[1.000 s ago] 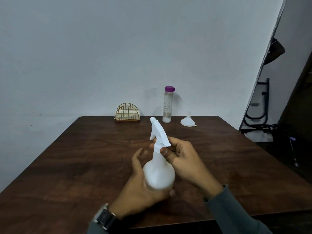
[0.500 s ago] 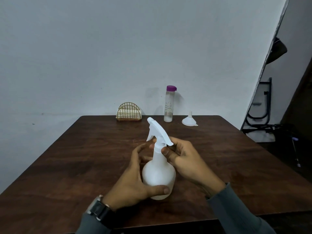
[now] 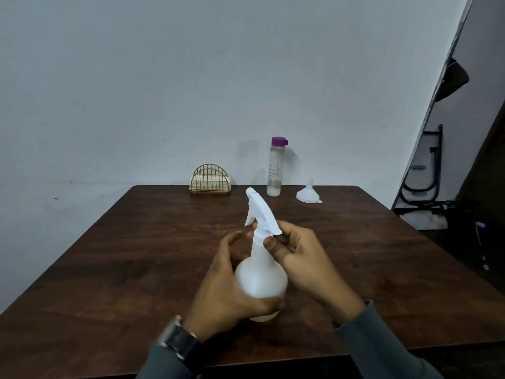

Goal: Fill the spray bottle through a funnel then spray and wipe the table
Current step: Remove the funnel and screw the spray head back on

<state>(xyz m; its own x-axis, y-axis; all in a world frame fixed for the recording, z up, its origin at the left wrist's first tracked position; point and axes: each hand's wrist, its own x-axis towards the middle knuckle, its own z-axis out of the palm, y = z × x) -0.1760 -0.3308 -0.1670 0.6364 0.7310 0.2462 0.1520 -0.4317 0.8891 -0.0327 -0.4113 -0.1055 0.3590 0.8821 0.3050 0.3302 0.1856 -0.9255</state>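
A white spray bottle (image 3: 261,280) stands upright on the dark wooden table (image 3: 136,255), near its front middle. My left hand (image 3: 226,288) wraps around the bottle's round body, thumb across the front. My right hand (image 3: 297,255) pinches the collar just under the white trigger head (image 3: 259,212). At the far edge stand a clear water bottle with a purple cap (image 3: 274,166) and, to its right, a small white funnel (image 3: 308,192) lying mouth down.
A gold wire napkin holder (image 3: 210,180) with folded napkins sits at the back, left of the water bottle. A grey wall runs behind the table. A black folding chair (image 3: 426,173) and dark clutter stand off the table's right side.
The trigger head has turned a little between my right fingers. My left hand has closed further around the bottle's body. The bottle stays in the same spot.
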